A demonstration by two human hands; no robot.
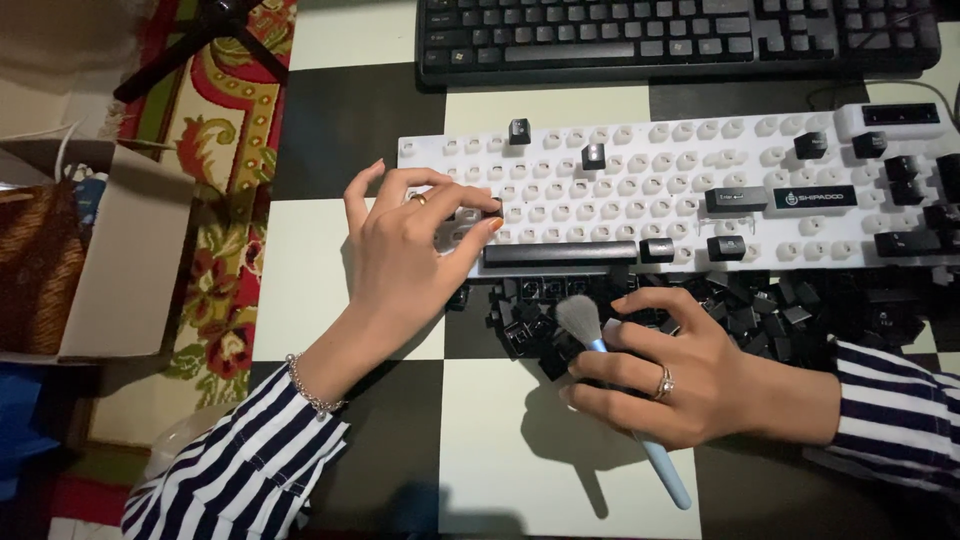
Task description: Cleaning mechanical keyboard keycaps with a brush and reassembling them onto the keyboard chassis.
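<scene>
Seen from above on a chequered table (330, 300): white stripped keyboard (640, 190), most caps off, only a few black ones seated. Left hand (415, 245) curled at the board's lower left corner, fingertips pinching or pressing what looks like a small keycap there; whether truly gripped, impossible to tell. Right hand (680, 385) just below the board, loosely closed around a light-blue brush (625, 405), bristles up toward the space bar (560, 252). Heaped between right hand and board, a pile of loose black keycaps (740, 315). Second, intact black keyboard (680, 35) beyond the white one. Likely hazards: brush handle or striped sleeve sweeping caps off the pile and over the table edge onto the carpet (225, 160); a cap forced down crooked, bending a switch stem; wrong cap seated in the wrong slot.
</scene>
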